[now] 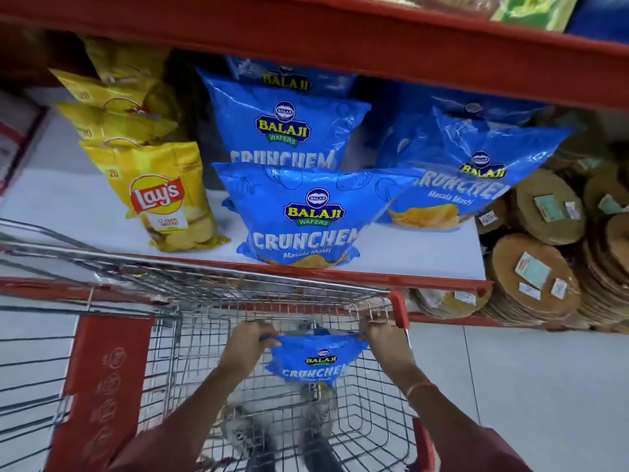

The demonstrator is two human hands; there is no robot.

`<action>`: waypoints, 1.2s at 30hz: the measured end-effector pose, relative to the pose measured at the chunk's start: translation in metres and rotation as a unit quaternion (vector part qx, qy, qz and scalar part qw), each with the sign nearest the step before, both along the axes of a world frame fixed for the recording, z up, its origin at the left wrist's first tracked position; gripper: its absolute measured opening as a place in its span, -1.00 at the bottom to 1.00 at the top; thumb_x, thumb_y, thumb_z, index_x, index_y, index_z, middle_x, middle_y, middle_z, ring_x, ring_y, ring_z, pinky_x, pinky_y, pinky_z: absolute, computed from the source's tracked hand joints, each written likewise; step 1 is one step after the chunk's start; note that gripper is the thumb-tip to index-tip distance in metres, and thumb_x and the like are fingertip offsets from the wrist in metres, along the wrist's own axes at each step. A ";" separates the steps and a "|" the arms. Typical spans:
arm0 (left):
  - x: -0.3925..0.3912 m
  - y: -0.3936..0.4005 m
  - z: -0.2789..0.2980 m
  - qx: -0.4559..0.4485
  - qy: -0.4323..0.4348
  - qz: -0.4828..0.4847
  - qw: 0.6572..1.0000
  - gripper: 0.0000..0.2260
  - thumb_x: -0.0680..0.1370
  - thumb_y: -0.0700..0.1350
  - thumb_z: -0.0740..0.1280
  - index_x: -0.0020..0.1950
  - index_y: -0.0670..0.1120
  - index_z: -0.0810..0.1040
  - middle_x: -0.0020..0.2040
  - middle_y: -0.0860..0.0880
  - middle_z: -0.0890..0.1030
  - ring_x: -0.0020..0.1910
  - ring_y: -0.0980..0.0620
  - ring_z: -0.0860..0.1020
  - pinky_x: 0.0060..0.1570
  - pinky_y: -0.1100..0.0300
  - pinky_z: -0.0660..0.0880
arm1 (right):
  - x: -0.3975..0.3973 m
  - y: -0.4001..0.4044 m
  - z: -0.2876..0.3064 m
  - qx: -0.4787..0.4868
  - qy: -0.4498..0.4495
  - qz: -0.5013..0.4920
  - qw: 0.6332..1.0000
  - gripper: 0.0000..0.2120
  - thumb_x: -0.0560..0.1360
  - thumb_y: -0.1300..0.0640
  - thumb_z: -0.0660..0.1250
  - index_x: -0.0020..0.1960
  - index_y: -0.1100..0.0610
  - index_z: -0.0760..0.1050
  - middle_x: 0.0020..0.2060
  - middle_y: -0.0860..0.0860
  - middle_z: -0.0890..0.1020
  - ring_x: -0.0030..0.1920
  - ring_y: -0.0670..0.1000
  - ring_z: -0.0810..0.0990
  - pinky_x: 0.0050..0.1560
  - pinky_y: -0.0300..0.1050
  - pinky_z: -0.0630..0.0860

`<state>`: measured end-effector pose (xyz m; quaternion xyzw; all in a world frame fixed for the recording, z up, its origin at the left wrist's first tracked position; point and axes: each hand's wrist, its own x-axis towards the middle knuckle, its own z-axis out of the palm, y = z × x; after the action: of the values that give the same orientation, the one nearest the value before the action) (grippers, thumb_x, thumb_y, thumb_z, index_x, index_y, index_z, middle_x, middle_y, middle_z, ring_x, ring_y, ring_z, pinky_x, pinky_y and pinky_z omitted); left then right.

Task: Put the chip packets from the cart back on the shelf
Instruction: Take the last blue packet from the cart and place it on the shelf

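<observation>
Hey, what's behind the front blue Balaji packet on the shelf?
Behind the front blue Balaji packet stands another Balaji packet, then a third packet's top. Their lower parts are covered.

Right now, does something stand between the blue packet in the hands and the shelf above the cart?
Only the cart's front rim. The blue packet, gripped by the left hand and the right hand, must rise over it to reach the shelf.

red-edged shelving (340, 39), pale tiled floor (527, 386), round papad stacks (537, 284).

white shelf (85, 212) | yellow Lay's packets (163, 199) left – blue Balaji packets (306, 212) centre, right
</observation>
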<state>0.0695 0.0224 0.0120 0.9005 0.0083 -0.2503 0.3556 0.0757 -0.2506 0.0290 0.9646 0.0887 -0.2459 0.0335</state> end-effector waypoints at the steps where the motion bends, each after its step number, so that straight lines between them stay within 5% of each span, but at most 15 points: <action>1: -0.003 0.001 0.005 0.003 -0.021 0.010 1.000 -0.91 0.45 -0.14 0.41 -0.10 -0.12 0.68 -0.17 -0.05 0.71 -0.16 -0.01 0.62 -0.07 0.12 0.55 | -0.004 0.000 0.006 0.007 -0.025 -0.001 1.000 -0.56 -0.16 0.23 0.67 -0.35 0.05 0.59 -0.72 0.06 0.48 -0.72 -0.03 0.46 -0.75 -0.33 0.28; 3: -0.006 0.003 0.018 0.008 -0.060 0.025 0.998 -0.92 0.46 -0.11 0.40 -0.10 -0.04 0.69 -0.12 -0.06 0.72 -0.14 -0.03 0.65 -0.08 0.07 0.58 | -0.011 0.001 0.022 0.039 -0.081 -0.004 0.996 -0.50 -0.24 0.29 0.65 -0.37 0.03 0.57 -0.74 0.05 0.47 -0.77 -0.05 0.42 -0.81 -0.30 0.22; 5: -0.008 0.004 0.038 -0.008 -0.093 0.041 0.995 -0.87 0.47 -0.09 0.39 -0.01 0.05 0.67 -0.06 -0.04 0.69 -0.11 -0.02 0.64 -0.12 0.13 0.54 | -0.017 0.002 0.053 0.072 -0.090 -0.022 0.993 -0.55 -0.05 0.31 0.64 -0.26 0.03 0.57 -0.65 0.05 0.55 -0.70 -0.01 0.49 -0.76 -0.24 0.31; 7: -0.012 0.006 0.061 -0.046 -0.133 0.048 0.989 -0.78 0.47 -0.06 0.40 0.07 0.20 0.60 -0.09 0.03 0.64 -0.15 0.06 0.62 -0.18 0.19 0.51 | -0.017 -0.009 0.071 0.177 -0.141 -0.083 0.971 -0.76 0.30 0.27 0.49 -0.11 0.03 0.56 -0.46 0.05 0.66 -0.48 0.09 0.61 -0.51 -0.14 0.49; 10: -0.016 0.002 0.105 -0.151 -0.169 0.079 0.971 -0.80 0.43 -0.02 0.42 -0.07 0.31 0.61 -0.26 0.17 0.53 -0.24 0.06 0.63 -0.16 0.14 0.63 | -0.013 -0.026 0.102 0.337 -0.168 -0.136 0.916 -0.74 0.41 0.29 0.38 -0.17 -0.08 0.54 -0.30 -0.05 0.70 -0.31 -0.03 0.65 -0.23 -0.14 0.58; 13: -0.017 -0.010 0.154 -0.224 -0.226 0.123 0.940 -0.76 0.36 -0.13 0.38 -0.13 0.23 0.66 -0.28 0.21 0.54 -0.22 0.10 0.58 -0.12 0.27 0.62 | -0.010 -0.036 0.147 0.443 -0.213 -0.141 0.859 -0.78 0.41 0.22 0.40 -0.26 -0.11 0.55 -0.25 -0.28 0.68 -0.22 -0.29 0.63 -0.16 -0.33 0.54; 18: -0.008 -0.039 0.230 -0.245 -0.342 0.142 0.896 -0.82 0.34 -0.15 0.42 -0.16 0.12 0.68 -0.17 0.12 0.63 -0.14 0.23 0.59 -0.10 0.50 0.47 | -0.003 -0.058 0.216 0.540 -0.262 -0.162 0.783 -0.84 0.37 0.32 0.44 -0.27 0.08 0.63 -0.21 -0.13 0.73 -0.15 -0.15 0.67 -0.10 -0.33 0.56; 21: 0.000 -0.062 0.265 -0.279 -0.374 0.130 0.875 -0.87 0.39 -0.21 0.42 -0.10 -0.09 0.70 -0.10 0.05 0.71 -0.01 0.19 0.63 0.05 0.43 0.51 | 0.001 -0.078 0.253 0.574 -0.298 -0.153 0.747 -0.82 0.36 0.33 0.45 -0.28 0.06 0.66 -0.22 -0.10 0.72 -0.19 -0.19 0.65 -0.17 -0.42 0.52; 24: 0.013 -0.087 0.287 -0.317 -0.376 0.131 0.861 -0.87 0.43 -0.25 0.40 -0.06 -0.12 0.69 -0.08 0.05 0.72 -0.03 0.20 0.64 -0.04 0.42 0.54 | 0.011 -0.102 0.279 0.588 -0.342 -0.155 0.716 -0.86 0.38 0.30 0.44 -0.25 0.08 0.67 -0.23 -0.04 0.74 -0.16 -0.14 0.66 -0.18 -0.34 0.56; 29: 0.053 -0.131 0.302 -0.274 -0.404 0.093 0.868 -0.89 0.42 -0.24 0.43 -0.10 -0.08 0.70 -0.29 0.25 0.69 -0.27 0.27 0.60 -0.30 0.51 0.43 | 0.038 -0.140 0.296 0.574 -0.392 -0.173 0.698 -0.87 0.39 0.31 0.44 -0.23 0.11 0.66 -0.18 -0.19 0.71 -0.17 -0.24 0.64 -0.30 -0.49 0.52; 34: 0.100 -0.166 0.295 -0.146 -0.435 0.013 0.888 -0.91 0.42 -0.22 0.44 -0.10 -0.16 0.69 -0.17 -0.09 0.74 -0.21 0.21 0.60 -0.20 0.61 0.37 | 0.070 -0.174 0.277 0.522 -0.407 -0.209 0.720 -0.95 0.37 0.27 0.47 -0.22 0.14 0.66 -0.34 -0.42 0.64 -0.24 -0.36 0.58 -0.25 -0.60 0.41; 36: 0.114 -0.179 0.285 -0.080 -0.419 -0.019 0.904 -0.89 0.45 -0.20 0.40 -0.06 -0.17 0.67 -0.10 -0.11 0.74 -0.12 0.07 0.65 -0.11 0.51 0.42 | 0.080 -0.185 0.262 0.485 -0.405 -0.223 0.743 -0.95 0.36 0.25 0.49 -0.23 0.12 0.66 -0.36 -0.46 0.62 -0.25 -0.35 0.59 -0.28 -0.60 0.40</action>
<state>0.1838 -0.1570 0.2968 0.8906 -0.1786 0.1440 0.3926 0.1553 -0.4357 0.2909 0.8519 -0.0431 0.2436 -0.4617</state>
